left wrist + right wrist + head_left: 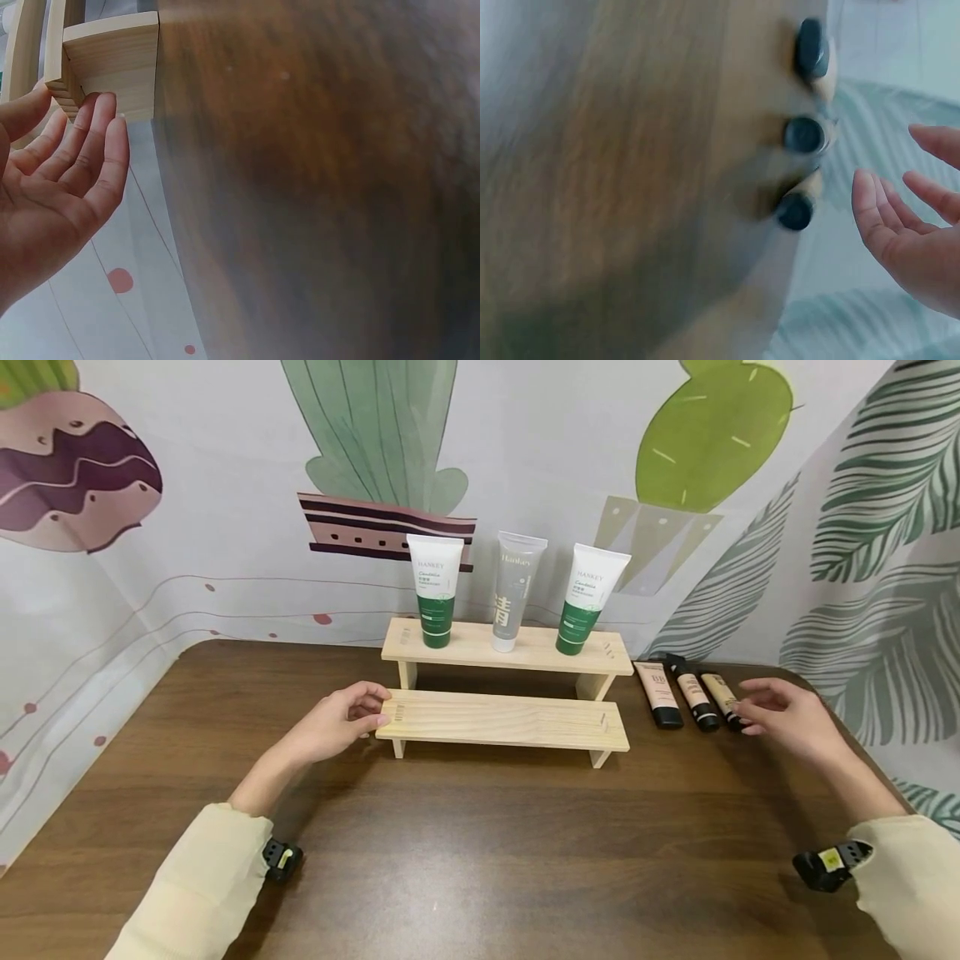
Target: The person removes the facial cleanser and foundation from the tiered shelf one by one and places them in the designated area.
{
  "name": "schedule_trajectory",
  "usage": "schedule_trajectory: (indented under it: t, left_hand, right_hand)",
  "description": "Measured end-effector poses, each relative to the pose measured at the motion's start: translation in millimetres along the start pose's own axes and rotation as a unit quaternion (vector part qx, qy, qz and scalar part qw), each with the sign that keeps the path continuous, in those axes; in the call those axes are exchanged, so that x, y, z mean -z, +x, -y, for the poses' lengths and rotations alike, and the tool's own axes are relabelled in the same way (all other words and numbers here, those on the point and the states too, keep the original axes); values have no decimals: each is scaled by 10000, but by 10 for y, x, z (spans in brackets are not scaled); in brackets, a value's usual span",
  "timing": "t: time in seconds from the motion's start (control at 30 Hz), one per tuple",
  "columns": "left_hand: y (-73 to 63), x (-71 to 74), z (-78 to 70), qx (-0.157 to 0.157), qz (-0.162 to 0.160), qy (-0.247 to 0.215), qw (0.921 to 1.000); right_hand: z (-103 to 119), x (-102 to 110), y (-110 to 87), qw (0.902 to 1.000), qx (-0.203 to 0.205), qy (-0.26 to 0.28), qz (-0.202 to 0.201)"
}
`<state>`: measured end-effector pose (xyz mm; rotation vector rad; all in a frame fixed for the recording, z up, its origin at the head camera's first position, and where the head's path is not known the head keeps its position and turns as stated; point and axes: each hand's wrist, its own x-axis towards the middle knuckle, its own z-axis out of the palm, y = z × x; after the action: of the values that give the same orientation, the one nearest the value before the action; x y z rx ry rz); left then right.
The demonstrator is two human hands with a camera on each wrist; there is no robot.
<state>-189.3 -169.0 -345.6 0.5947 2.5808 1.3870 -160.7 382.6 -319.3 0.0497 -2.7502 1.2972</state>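
My left hand is at the left end of the front low wooden display stand, holding its end with the thumb at the near corner and the index finger at the far one. In the left wrist view, the fingertips reach beside the stand's leg. Over on the right, my right hand hovers by three cosmetic tubes with black caps, fingers loosely bent and nothing in them. Nearest it lies a beige tube; beside that are a second tube and a pale pink BB tube.
Behind stands a taller wooden stand. It bears two white-and-green tubes, one left and one right, with a grey tube between them. A patterned cloth hangs behind the brown table.
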Motion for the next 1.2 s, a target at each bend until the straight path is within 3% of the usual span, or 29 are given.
schedule_trajectory:
  t: [0.57,0.8,1.0,1.2]
  left_hand:
    - [-6,-15,-39,80,-30,224,9997]
    - [-9,-8,-42,62,-45,271,9996]
    - [-16,-1,-48,80,-42,243,9997]
    - [-13,4,-46,115,-44,204,9997]
  right_hand:
    - [774,-430,21,9887,953,-868,768]
    - [1001,-610,58,9837,1299,-678,1039]
    - [1183,-742,116,9762,1566,-935,1170]
    - [1345,-908,183,9705,1824,-665,1428]
